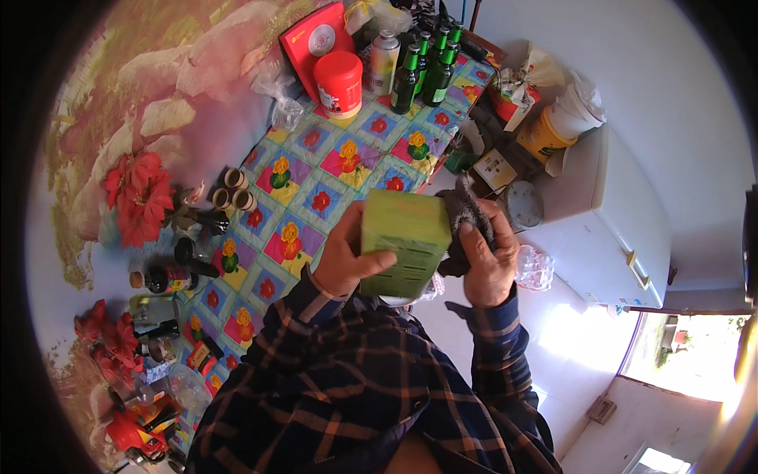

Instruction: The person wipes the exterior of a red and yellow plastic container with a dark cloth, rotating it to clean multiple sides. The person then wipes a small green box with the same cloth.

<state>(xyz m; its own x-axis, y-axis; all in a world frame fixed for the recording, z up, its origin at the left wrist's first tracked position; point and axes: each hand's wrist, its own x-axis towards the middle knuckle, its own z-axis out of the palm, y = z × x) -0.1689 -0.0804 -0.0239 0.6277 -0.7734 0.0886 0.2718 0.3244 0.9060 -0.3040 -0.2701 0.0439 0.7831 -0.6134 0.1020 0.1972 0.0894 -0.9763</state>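
A green box bearing printed writing is held up in front of my chest. My left hand grips its left side, the thumb across the front face. On the other side, my right hand holds a dark grey cloth bunched between thumb and fingers, close beside the box's right edge. Whether the cloth touches the box cannot be told. Beyond both hands lies a table with a flowered tablecloth.
Green glass bottles, a red tub and a spray can stand at the table's far end. Small cups and a dark bottle line the wall side. A white chest freezer stands at right.
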